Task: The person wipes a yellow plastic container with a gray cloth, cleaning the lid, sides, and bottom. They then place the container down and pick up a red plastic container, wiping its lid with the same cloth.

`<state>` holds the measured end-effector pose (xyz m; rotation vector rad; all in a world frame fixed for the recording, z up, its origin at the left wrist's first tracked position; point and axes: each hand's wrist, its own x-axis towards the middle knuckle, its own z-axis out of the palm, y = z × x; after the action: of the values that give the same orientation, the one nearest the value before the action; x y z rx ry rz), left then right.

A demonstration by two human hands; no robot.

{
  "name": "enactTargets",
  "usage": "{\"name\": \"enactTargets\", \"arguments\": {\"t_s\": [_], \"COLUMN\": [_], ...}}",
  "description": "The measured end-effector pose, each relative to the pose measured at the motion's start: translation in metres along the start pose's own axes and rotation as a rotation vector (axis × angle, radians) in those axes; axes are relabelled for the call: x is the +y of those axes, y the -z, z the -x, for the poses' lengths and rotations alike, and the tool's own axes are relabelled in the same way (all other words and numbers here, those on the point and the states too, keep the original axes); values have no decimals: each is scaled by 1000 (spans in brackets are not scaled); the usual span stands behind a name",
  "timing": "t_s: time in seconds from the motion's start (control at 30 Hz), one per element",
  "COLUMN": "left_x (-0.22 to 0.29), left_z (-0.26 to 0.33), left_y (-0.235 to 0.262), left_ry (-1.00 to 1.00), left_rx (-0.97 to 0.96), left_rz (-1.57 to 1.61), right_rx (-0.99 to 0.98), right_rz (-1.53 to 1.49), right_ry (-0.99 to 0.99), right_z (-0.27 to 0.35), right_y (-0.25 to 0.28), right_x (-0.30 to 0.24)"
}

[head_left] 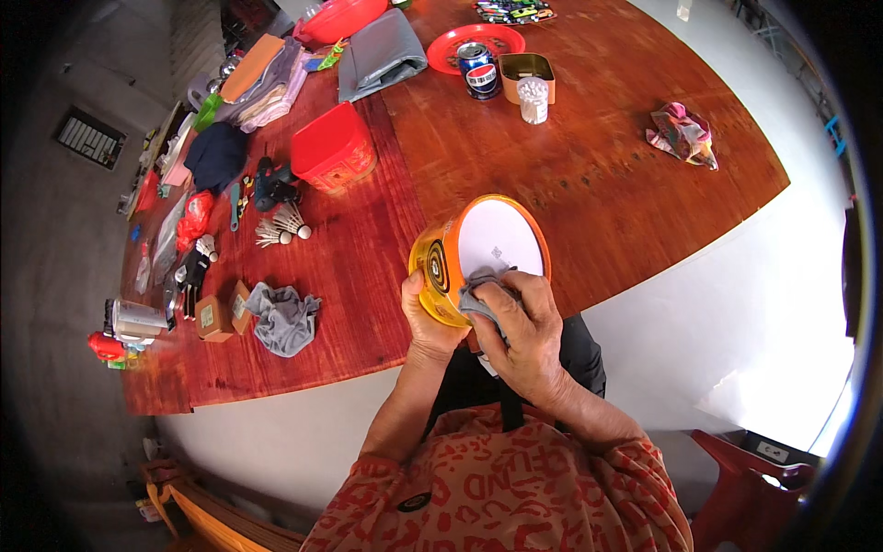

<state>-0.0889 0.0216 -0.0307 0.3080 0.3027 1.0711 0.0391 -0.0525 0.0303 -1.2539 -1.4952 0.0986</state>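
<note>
My left hand [430, 317] grips the side of a round orange-and-yellow tub [441, 248], tilted so that its flat white end faces up. In my right hand [526, 336] a grey cloth [478, 293] is bunched up and pressed against the rim and the white end. The tub is held just over the table's near edge, in front of my body. Part of its lower side is hidden behind my hands. To the left, a second grey cloth [283, 319] lies crumpled on the table.
On the wooden table [570, 202] stand a red bin [333, 147], a blue drink can [478, 72], a clear cup of cotton swabs [533, 99] and an open gold tin [538, 69]. Shuttlecocks [285, 225] and a drill [273, 184] lie left. A crumpled wrapper [682, 135] lies right.
</note>
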Motion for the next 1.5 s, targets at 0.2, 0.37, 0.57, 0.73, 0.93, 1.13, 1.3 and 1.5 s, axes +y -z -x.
{"name": "enactTargets", "arguments": {"t_s": [0.2, 0.37, 0.57, 0.73, 0.93, 1.13, 1.3, 1.5], "left_x": [2, 1, 2, 2, 1, 2, 0, -10], "left_z": [-2, -3, -6, -6, -7, -7, -7, -6], "left_y": [0, 2, -1, -5, 1, 2, -13, -31], "left_ry": [36, 36, 35, 29, -5, 35, -6, -93], "left_rx": [-1, 60, 84, 50, 83, 101, 164, 208], "left_rz": [18, -63, -88, -105, -169, -105, -122, -221], "right_rx": [35, 78, -33, -67, -158, -192, -67, 88], "right_rz": [188, 259, 4, -150, -205, -206, -119, 243], "right_ry": [89, 142, -23, -236, -351, -278, 58, 366], "right_z": [16, 26, 26, 13, 22, 24, 23, 21], "right_y": [5, 9, 24, 30, 42, 46, 37, 13], "right_x": [6, 23, 61, 69, 58, 32, 19, 30]}}
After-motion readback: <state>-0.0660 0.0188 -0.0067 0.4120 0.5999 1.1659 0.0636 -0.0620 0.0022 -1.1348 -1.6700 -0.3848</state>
